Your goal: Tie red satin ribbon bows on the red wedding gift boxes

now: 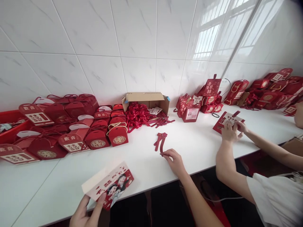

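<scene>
My left hand (86, 212) is closed on the near corner of a printed gift box (112, 186), red and white with cartoon figures and Chinese characters. The box is tilted above the table's front edge, a pale flap rising at its back. Between the thumb and fingers of my right hand (175, 162) is the lower end of a red strap (162, 146) with a flower-shaped tip. That strap stands bent up from the table. Just left of it lies another red strap (157, 143), partly overlapped by the first.
Red gift boxes (97, 140) crowd the left beside a red bin (9, 117). An open cardboard carton (146, 98) holds red ribbons (137, 114). Finished-looking boxes (191, 114) stand along the wall. To the right, a co-worker's hands (230, 130) handle a red box (219, 125).
</scene>
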### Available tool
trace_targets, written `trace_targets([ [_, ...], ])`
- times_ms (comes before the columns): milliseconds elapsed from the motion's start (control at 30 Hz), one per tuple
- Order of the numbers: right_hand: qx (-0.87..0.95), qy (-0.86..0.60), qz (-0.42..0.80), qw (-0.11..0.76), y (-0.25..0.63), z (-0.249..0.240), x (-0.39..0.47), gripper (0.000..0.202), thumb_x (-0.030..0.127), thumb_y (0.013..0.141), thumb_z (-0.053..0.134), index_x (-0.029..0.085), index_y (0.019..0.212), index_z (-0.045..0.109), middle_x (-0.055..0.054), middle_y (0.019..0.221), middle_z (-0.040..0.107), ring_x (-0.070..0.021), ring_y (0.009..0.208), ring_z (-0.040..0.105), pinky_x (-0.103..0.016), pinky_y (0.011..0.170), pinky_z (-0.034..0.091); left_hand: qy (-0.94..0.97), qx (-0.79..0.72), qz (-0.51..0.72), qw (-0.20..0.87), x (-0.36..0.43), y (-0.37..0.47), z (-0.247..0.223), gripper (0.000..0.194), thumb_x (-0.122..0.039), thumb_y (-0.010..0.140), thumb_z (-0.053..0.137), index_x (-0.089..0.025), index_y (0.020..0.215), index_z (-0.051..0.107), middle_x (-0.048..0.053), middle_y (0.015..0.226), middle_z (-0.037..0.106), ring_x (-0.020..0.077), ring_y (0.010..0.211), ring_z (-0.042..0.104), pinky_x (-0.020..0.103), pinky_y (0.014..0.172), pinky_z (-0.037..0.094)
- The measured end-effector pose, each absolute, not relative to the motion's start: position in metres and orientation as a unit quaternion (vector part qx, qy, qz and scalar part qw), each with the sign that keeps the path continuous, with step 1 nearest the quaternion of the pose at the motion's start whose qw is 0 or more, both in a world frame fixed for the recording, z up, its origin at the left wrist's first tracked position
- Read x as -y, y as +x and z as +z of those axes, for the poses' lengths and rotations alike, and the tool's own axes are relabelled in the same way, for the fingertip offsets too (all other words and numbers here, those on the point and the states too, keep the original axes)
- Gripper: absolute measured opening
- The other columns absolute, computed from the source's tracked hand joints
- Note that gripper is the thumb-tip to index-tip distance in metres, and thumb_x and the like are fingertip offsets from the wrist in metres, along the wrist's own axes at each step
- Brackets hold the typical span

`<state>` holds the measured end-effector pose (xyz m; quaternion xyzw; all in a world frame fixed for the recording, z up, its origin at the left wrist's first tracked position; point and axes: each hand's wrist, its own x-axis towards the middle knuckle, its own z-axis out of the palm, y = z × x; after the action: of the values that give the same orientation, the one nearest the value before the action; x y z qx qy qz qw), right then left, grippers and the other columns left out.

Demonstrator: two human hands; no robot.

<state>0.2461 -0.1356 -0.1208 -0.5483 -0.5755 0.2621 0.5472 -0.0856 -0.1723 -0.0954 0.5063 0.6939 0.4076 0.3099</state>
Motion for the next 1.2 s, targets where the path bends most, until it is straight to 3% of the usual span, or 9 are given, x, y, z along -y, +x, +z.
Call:
trace_targets([
  [133, 0.576, -0.456, 0.309, 0.605, 0.231, -0.098, 0.166, 0.014, 0.031, 0.090, 0.050, 0.023, 0.087, 0.060, -0.005, 0.090, 0.059, -0.0176, 0.085, 0.062, -0.035, 0.077, 0.052, 0.570, -0.647, 0.409, 0.297, 0.155, -0.050, -0.090, 0.048, -0.055, 0.071, 0.061, -0.019, 0.103, 0.062, 0.009, 0.110, 0.069, 0.0327, 0.107, 0.061, 0.037, 0.084, 0.053],
  [233, 0.553, -0.331, 0.372, 0.667, 0.217, -0.079, 0.188, 0.007, 0.028, 0.090, 0.054, 0.023, 0.086, 0.057, -0.005, 0.089, 0.062, -0.0162, 0.080, 0.062, -0.034, 0.072, 0.053, 0.656, -0.577, 0.390, 0.292, 0.144, -0.019, -0.078, 0.050, -0.048, 0.080, 0.056, -0.017, 0.120, 0.052, 0.013, 0.120, 0.062, 0.0298, 0.111, 0.059, 0.040, 0.090, 0.050],
  [333, 0.539, -0.269, 0.378, 0.703, 0.203, -0.063, 0.205, 0.006, 0.028, 0.089, 0.055, 0.024, 0.085, 0.055, -0.004, 0.084, 0.064, -0.0146, 0.073, 0.062, -0.030, 0.063, 0.053, 0.680, -0.550, 0.472, 0.112, 0.155, 0.001, -0.058, 0.066, -0.040, 0.077, 0.064, -0.015, 0.133, 0.039, 0.019, 0.137, 0.044, 0.0335, 0.128, 0.041, 0.051, 0.105, 0.034],
  [400, 0.545, -0.253, 0.371, 0.708, 0.196, -0.058, 0.213, 0.007, 0.029, 0.089, 0.055, 0.025, 0.084, 0.055, -0.003, 0.080, 0.063, -0.0140, 0.068, 0.062, -0.028, 0.057, 0.052, 0.681, -0.503, 0.529, 0.054, 0.173, 0.007, -0.041, 0.049, -0.030, 0.079, 0.064, -0.019, 0.125, 0.048, 0.015, 0.131, 0.048, 0.0306, 0.127, 0.042, 0.050, 0.107, 0.032],
  [500, 0.558, -0.235, 0.390, 0.694, 0.186, -0.062, 0.224, 0.006, 0.029, 0.090, 0.053, 0.026, 0.086, 0.057, -0.003, 0.078, 0.062, -0.0136, 0.062, 0.062, -0.025, 0.050, 0.051, 0.760, -0.377, 0.516, 0.115, 0.202, 0.009, -0.021, 0.026, -0.016, 0.082, 0.059, -0.025, 0.106, 0.059, 0.008, 0.117, 0.056, 0.0237, 0.111, 0.054, 0.041, 0.096, 0.046],
  [633, 0.584, -0.197, 0.432, 0.658, 0.175, -0.074, 0.235, 0.012, 0.024, 0.091, 0.052, 0.028, 0.095, 0.063, -0.004, 0.086, 0.064, -0.0111, 0.057, 0.061, -0.024, 0.050, 0.050, 0.839, -0.259, 0.457, 0.144, 0.221, 0.008, -0.014, 0.034, -0.005, 0.081, 0.055, -0.025, 0.108, 0.060, 0.007, 0.111, 0.058, 0.0227, 0.109, 0.053, 0.039, 0.091, 0.048],
  [933, 0.520, -0.191, 0.610, 0.567, 0.157, -0.099, 0.259, 0.016, 0.037, 0.083, 0.064, 0.022, 0.081, 0.067, 0.000, 0.063, 0.061, -0.0059, 0.039, 0.048, -0.019, 0.039, 0.038, 0.863, -0.296, 0.372, 0.170, 0.246, -0.015, -0.031, 0.018, -0.006, 0.083, 0.053, -0.021, 0.084, 0.062, 0.009, 0.109, 0.057, 0.0244, 0.117, 0.046, 0.039, 0.094, 0.047],
  [1067, 0.525, -0.203, 0.667, 0.488, 0.154, -0.111, 0.264, 0.023, 0.038, 0.088, 0.058, 0.022, 0.104, 0.061, -0.003, 0.094, 0.065, -0.0143, 0.071, 0.062, -0.028, 0.057, 0.052, 0.872, -0.332, 0.303, 0.195, 0.253, -0.020, -0.045, 0.018, -0.009, 0.083, 0.054, -0.024, 0.080, 0.065, 0.008, 0.125, 0.051, 0.0272, 0.128, 0.034, 0.044, 0.099, 0.044],
  [1200, 0.539, -0.226, 0.654, 0.480, 0.156, -0.103, 0.265, 0.031, 0.037, 0.089, 0.056, 0.024, 0.117, 0.056, -0.007, 0.119, 0.056, -0.0222, 0.105, 0.056, -0.038, 0.081, 0.053, 0.863, -0.350, 0.280, 0.235, 0.251, -0.019, -0.064, 0.016, -0.012, 0.082, 0.056, -0.024, 0.077, 0.066, 0.006, 0.136, 0.047, 0.0308, 0.135, 0.026, 0.051, 0.101, 0.042],
])
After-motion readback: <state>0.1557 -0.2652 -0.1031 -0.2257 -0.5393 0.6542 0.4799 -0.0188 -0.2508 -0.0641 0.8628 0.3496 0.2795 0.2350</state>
